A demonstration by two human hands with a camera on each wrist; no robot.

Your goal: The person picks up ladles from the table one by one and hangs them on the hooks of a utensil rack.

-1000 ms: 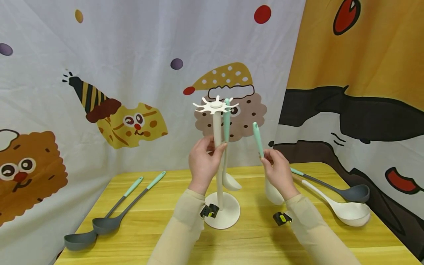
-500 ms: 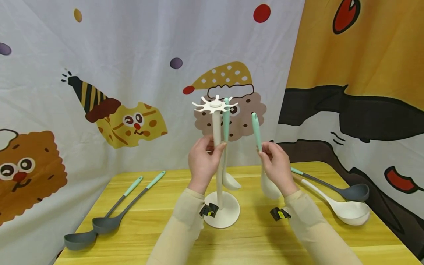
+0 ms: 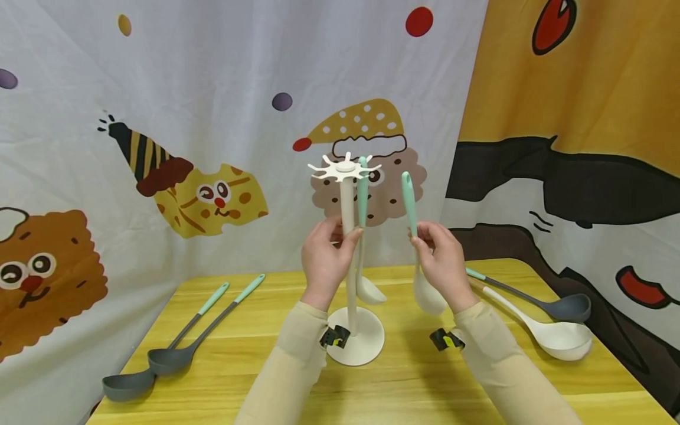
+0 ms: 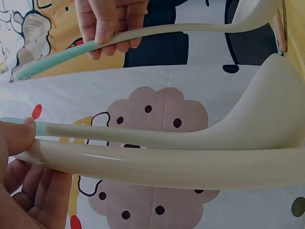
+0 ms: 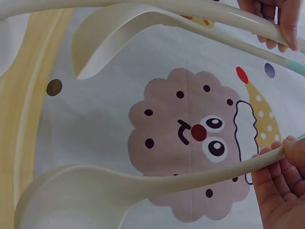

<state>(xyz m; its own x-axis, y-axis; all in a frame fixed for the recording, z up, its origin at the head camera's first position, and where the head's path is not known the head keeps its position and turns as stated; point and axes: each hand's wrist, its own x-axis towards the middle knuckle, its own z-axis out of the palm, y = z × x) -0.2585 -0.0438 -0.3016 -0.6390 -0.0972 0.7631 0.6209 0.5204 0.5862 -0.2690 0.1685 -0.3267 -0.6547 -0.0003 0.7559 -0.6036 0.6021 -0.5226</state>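
Note:
A cream utensil stand point(image 3: 347, 203) rises from its round base, with a ring of hooks on top. My left hand point(image 3: 328, 254) grips its post halfway up, thumb tip at the neck of a cream ladle point(image 3: 370, 291). That ladle hangs on the right side of the stand by its mint-green handle. To the right, my right hand point(image 3: 443, 260) pinches a second cream ladle point(image 5: 162, 185) where the mint-green handle meets the neck. It is upright above the table, handle end near the hooks' height and apart from them; the hand partly covers its neck in the head view.
Two grey ladles point(image 3: 172, 361) with mint-green handles lie at the table's left, bowls overlapping. On the right lie a white ladle point(image 3: 563, 341) and another grey ladle point(image 3: 572, 308). A printed cloth point(image 3: 228, 71) hangs behind the wooden table point(image 3: 255, 366).
My right hand has lifted its ladle higher and brought it left, closer to the stand. My left hand stays on the post, and the hanging ladle has not moved.

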